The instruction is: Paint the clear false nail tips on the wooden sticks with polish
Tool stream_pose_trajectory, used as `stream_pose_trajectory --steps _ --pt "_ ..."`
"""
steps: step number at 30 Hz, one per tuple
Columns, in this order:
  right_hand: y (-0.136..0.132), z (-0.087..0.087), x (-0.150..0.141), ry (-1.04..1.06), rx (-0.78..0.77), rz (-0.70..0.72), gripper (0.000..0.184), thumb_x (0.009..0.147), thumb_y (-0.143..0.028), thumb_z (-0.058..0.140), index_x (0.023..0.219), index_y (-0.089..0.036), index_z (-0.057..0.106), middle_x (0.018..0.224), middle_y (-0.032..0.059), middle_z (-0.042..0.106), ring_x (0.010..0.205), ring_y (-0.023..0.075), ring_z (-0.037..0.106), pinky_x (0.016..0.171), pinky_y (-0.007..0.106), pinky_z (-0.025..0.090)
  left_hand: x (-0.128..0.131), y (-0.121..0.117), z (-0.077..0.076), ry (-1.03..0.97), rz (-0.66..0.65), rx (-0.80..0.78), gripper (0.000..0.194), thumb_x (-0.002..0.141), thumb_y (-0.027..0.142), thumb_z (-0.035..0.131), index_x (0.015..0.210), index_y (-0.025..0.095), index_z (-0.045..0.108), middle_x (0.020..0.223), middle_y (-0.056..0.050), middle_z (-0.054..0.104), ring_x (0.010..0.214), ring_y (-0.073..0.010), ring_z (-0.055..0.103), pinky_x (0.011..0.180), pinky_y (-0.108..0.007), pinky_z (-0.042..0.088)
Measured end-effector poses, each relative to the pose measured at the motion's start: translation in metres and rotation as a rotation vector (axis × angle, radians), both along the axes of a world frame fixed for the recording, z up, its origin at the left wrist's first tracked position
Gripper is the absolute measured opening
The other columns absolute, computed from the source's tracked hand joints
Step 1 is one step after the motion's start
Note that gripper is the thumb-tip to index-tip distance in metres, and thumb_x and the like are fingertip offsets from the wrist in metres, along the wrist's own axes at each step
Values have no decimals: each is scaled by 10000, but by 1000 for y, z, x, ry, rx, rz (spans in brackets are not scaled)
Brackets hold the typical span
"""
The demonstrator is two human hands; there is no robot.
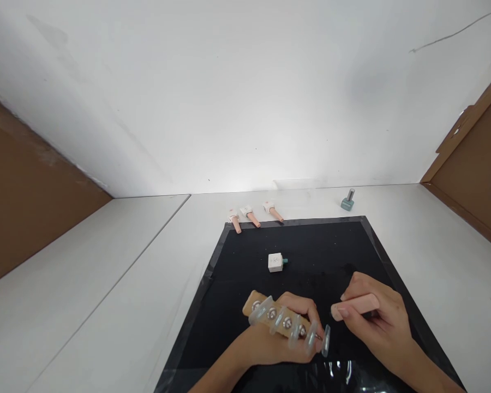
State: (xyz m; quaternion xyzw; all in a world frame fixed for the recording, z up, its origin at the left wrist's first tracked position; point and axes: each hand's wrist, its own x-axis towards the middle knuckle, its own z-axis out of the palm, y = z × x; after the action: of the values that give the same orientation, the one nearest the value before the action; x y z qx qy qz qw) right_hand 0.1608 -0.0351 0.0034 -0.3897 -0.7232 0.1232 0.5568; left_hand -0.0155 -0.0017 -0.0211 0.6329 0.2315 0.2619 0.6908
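Wrapped around a light wooden nail-tip holder [251, 299], my left hand [276, 346] is closed. Several clear false nails [295, 330] stand in a row along the holder, over round metal studs. My right hand [382, 322] pinches a pink nail polish cap [355, 307] just to the right of the nails, apart from them. Any brush on the cap is too small to make out. Beyond my hands, a white square polish bottle [275, 262] lies on the black mat [311, 240], its green neck uncapped and pointing right.
At the mat's far edge lie three white polish bottles with pink caps [252, 219]. A teal polish bottle [347, 203] with a silver cap stands at the back right. White walls [245, 98] and brown side panels [474, 164] enclose the white table [118, 284].
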Motion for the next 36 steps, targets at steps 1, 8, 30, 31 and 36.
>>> stream_pose_trajectory --steps 1,8,30,31,36 --pt "0 0 0 2 -9 -2 218 825 -127 602 629 -209 552 516 -25 545 410 105 481 384 211 381 0 0 0 0 -2 6 128 638 162 680 576 145 570 571 7 571 506 -83 518 540 -208 457" --pt "-1 3 -3 109 -19 56 331 937 -304 522 621 -208 515 544 -24 543 426 91 484 394 193 386 -4 1 -5 -31 -5 24 124 646 169 692 597 141 581 580 6 561 521 -90 528 549 -210 467" --pt "-3 -1 -1 228 -195 189 317 905 -420 560 671 -210 598 540 -8 601 429 101 519 398 198 410 -3 5 -10 -11 13 -116 253 625 276 783 610 139 571 542 27 524 470 -64 460 473 -183 398" --pt "-3 -1 -2 213 -184 201 323 905 -414 563 659 -207 596 532 -8 597 423 99 512 395 197 403 -3 5 -10 -15 7 -122 261 633 295 781 615 140 571 534 32 516 461 -62 455 465 -181 396" --pt "-1 0 -3 102 -117 120 342 919 -368 551 622 -198 557 522 -11 565 416 94 494 387 193 384 -3 5 -10 -41 -13 -167 296 641 326 789 627 135 564 536 29 528 438 -51 462 439 -166 400"
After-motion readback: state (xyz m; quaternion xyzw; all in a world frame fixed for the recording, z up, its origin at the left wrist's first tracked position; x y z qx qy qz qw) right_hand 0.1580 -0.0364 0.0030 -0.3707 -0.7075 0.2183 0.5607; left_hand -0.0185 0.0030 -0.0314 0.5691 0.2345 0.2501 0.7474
